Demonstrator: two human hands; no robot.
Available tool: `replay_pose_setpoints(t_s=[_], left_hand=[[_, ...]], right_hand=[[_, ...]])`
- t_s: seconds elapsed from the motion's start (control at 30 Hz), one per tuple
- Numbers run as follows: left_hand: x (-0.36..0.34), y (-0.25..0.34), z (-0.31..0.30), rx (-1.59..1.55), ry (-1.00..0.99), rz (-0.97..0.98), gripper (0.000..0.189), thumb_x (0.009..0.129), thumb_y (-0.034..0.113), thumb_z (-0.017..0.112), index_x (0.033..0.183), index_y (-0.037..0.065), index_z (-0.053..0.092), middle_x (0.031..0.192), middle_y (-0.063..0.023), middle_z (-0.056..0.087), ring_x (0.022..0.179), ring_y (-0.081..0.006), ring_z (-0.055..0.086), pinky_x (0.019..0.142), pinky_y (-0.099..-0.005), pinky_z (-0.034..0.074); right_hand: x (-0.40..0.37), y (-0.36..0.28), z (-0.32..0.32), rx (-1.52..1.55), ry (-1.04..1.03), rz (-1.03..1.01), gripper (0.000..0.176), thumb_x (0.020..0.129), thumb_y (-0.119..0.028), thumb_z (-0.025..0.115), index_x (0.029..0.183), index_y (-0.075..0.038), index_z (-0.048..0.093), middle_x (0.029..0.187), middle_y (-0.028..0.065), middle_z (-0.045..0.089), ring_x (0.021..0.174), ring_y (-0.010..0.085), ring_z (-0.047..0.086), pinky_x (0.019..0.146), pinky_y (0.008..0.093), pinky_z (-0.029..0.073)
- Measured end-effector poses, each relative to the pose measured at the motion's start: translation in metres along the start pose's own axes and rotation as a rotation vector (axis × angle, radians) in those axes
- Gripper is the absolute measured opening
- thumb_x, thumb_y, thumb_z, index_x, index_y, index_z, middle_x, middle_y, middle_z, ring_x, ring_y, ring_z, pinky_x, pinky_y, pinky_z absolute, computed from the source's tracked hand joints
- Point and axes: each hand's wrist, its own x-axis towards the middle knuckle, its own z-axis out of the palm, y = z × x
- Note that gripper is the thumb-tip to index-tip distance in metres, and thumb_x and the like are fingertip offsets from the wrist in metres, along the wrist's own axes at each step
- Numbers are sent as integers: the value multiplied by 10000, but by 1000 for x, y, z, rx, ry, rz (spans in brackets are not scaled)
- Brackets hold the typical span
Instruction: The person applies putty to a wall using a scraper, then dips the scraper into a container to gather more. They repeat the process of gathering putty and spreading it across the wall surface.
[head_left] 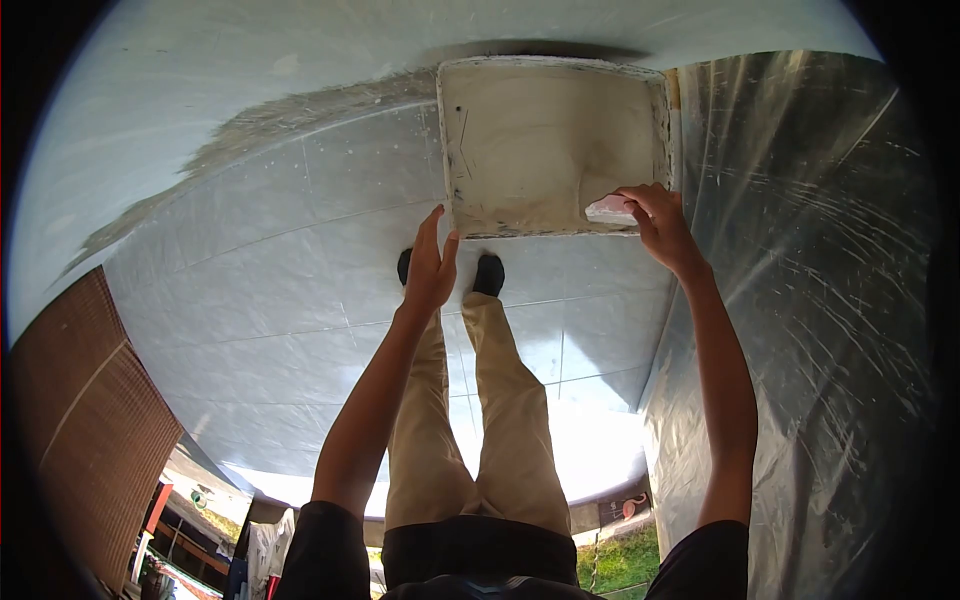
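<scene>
A square, pale beige box-like slab [540, 130] with rough, chipped edges stands at the wall in front of me. My right hand [655, 220] is at its lower right corner, fingers closed around a small pink-and-white sanding pad [611, 209]. The pad lies against the slab's surface, and dusty smears show just above it. My left hand [430, 262] is by the lower left corner, fingers straight and thumb apart. It holds nothing, its fingertips right at the slab's left edge.
Clear plastic sheeting [800, 300] hangs along the right side. A grey tiled floor [270, 280] lies below, with my black shoes [488, 275] under the slab. The pale wall [300, 60] has a rough grey strip along its base. A brown slatted panel [85, 400] stands left.
</scene>
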Motion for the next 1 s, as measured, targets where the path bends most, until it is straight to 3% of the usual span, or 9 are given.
replay_pose_setpoints(t_s=[0.43, 0.73, 0.83, 0.9, 1.0], left_hand=[[-6, -5, -6, 9, 3, 1, 529, 1074, 260, 476, 1494, -54, 399, 1496, -268, 476, 1410, -397, 451, 1174, -445, 345], [-7, -3, -9, 10, 4, 5, 531, 1076, 268, 472, 1494, -52, 401, 1497, -265, 477, 1411, -394, 451, 1173, -444, 346], [-8, 0, -10, 11, 1, 4, 536, 1077, 277, 470, 1496, -51, 400, 1501, -265, 474, 1413, -394, 449, 1173, -444, 346], [-9, 1, -11, 9, -1, 1, 538, 1078, 281, 469, 1497, -50, 400, 1503, -264, 472, 1415, -395, 447, 1174, -444, 346], [-11, 3, -13, 3, 3, -5, 539, 1078, 282, 470, 1497, -49, 400, 1498, -264, 476, 1412, -396, 450, 1173, -444, 346]], right_hand=[[7, 1, -13, -86, -59, 2, 355, 935, 57, 582, 1209, -140, 693, 911, 13, 681, 868, 184, 584, 840, 355, 315], [23, -4, -5, -55, -140, 102, 345, 949, 40, 581, 1227, -134, 687, 989, 46, 690, 937, 209, 587, 910, 375, 330], [28, 8, 10, 76, -107, 181, 317, 967, 11, 588, 1245, -108, 684, 1019, 86, 698, 963, 228, 622, 937, 383, 402], [30, 12, 17, 326, -91, 286, 300, 988, -22, 598, 1275, -72, 670, 1079, 132, 706, 994, 245, 661, 937, 381, 490], [34, 12, 24, 379, -74, 281, 296, 1003, -39, 601, 1293, -45, 658, 1118, 168, 706, 1012, 246, 682, 922, 365, 538]])
